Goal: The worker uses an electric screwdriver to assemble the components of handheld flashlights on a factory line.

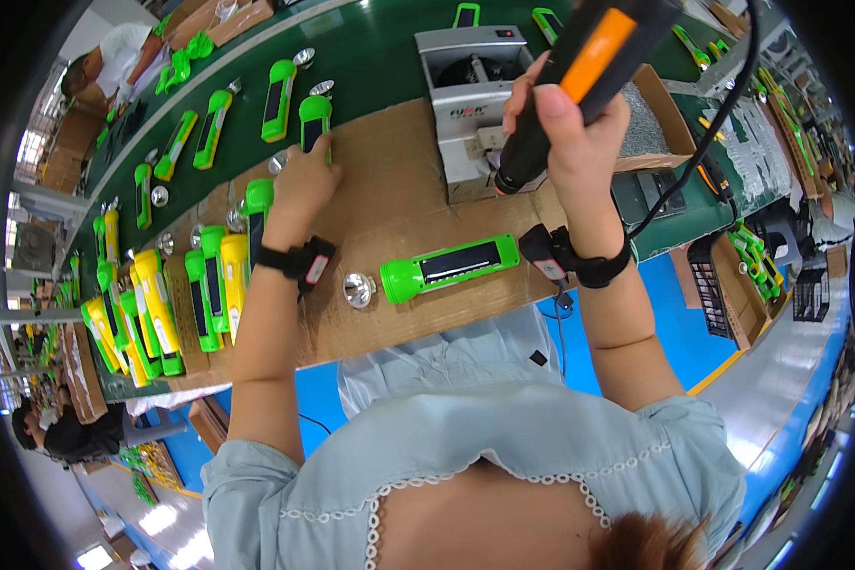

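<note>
My right hand (584, 142) is wrapped round a black electric screwdriver (532, 138) with an orange stripe. Its tip points down beside the front of a grey metal screw feeder (475, 95). Over on the left, my left hand (304, 185) has its fingers closed at the near end of a green flashlight (314, 119) with a dark panel; the fingers hide part of it. Another green flashlight (451, 268) lies on the cardboard in front of me, its silver reflector (358, 290) loose at the head end.
Green and yellow flashlights (152, 299) are heaped at the left; several more stand in a row behind. A cardboard box (651, 119) of small metal parts sits right of the feeder. The screwdriver's black cable (717, 123) hangs down at the right. Other people work farther off.
</note>
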Demonstrator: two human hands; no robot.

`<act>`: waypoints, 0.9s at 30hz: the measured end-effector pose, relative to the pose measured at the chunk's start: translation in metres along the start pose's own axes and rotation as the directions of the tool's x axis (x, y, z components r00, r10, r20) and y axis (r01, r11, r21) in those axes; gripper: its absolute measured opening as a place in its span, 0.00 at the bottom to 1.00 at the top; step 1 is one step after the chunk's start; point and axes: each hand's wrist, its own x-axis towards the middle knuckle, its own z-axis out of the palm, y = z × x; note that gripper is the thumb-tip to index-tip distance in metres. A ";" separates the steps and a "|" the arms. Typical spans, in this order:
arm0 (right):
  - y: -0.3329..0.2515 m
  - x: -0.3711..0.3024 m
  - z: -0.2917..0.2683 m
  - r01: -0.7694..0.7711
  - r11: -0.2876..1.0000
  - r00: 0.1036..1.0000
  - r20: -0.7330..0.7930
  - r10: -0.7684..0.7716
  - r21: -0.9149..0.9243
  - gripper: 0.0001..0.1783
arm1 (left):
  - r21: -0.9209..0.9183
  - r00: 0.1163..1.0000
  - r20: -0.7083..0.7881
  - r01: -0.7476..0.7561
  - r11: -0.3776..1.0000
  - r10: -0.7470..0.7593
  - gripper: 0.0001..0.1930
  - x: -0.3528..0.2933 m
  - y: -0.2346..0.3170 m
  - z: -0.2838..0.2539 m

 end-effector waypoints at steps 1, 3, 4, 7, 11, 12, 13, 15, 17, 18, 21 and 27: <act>-0.007 -0.006 0.006 -0.057 0.995 0.998 0.015 0.056 0.080 0.25 | 0.062 0.998 0.056 -0.001 0.998 -0.003 0.25 -0.022 -0.002 -0.006; -0.013 -0.019 0.016 -0.127 0.970 0.990 0.084 0.112 0.208 0.32 | 0.032 0.997 0.056 0.044 0.998 -0.046 0.25 -0.064 -0.004 -0.015; -0.015 -0.027 0.021 -0.151 0.960 0.985 0.118 0.126 0.234 0.34 | 0.012 0.997 0.046 0.063 0.998 -0.064 0.25 -0.080 -0.004 -0.017; -0.017 -0.048 0.045 -0.217 0.944 0.970 0.167 0.178 0.249 0.38 | 0.020 0.994 -0.020 0.105 0.994 -0.105 0.26 -0.119 -0.010 -0.020; -0.010 -0.057 0.066 -0.218 0.943 0.968 0.176 0.177 0.252 0.39 | -0.123 0.946 -0.306 -0.155 0.980 0.111 0.25 -0.143 0.012 -0.031; -0.002 -0.057 0.068 -0.173 0.917 0.976 0.189 0.110 0.359 0.32 | -0.244 0.944 -0.266 -0.261 0.934 0.194 0.26 -0.148 0.022 -0.034; 0.002 -0.058 0.069 -0.128 0.877 0.981 0.191 0.042 0.462 0.26 | -0.365 0.929 -0.238 -0.355 0.861 0.283 0.26 -0.154 0.034 -0.035; 0.004 -0.061 0.073 -0.152 0.875 0.976 0.207 0.061 0.459 0.25 | -0.423 0.933 -0.219 -0.355 0.834 0.287 0.27 -0.161 0.050 -0.025; 0.007 -0.063 0.075 -0.164 0.880 0.980 0.176 0.093 0.445 0.24 | -0.478 0.932 -0.202 -0.362 0.800 0.300 0.28 -0.166 0.057 -0.013; 0.009 -0.063 0.074 -0.169 0.880 0.977 0.192 0.091 0.443 0.24 | -0.463 0.933 -0.198 -0.358 0.811 0.299 0.29 -0.168 0.058 -0.007; 0.011 -0.062 0.080 -0.150 0.889 0.983 0.165 0.086 0.433 0.25 | -0.428 0.933 -0.210 -0.356 0.831 0.292 0.31 -0.168 0.060 0.004; 0.007 -0.059 0.078 -0.204 0.895 0.972 0.187 0.139 0.396 0.29 | -0.407 0.929 -0.246 -0.358 0.840 0.277 0.32 -0.168 0.062 0.009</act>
